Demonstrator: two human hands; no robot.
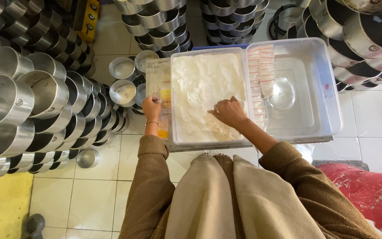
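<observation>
right hand (230, 111) in dough tub (176, 95)

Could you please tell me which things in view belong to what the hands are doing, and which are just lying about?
In use:
left hand holding a clear bag
right hand in the tub of white dough

Lying about:
empty clear tub
stacked metal tins
red cloth

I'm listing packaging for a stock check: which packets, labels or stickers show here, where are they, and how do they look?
Packets: overlapping row of small clear rectangles with red stripes, on the rim between the two tubs.
Bag: clear with a yellow patch, at the left hand.
Sticker: small, red, on the empty tub.
</observation>
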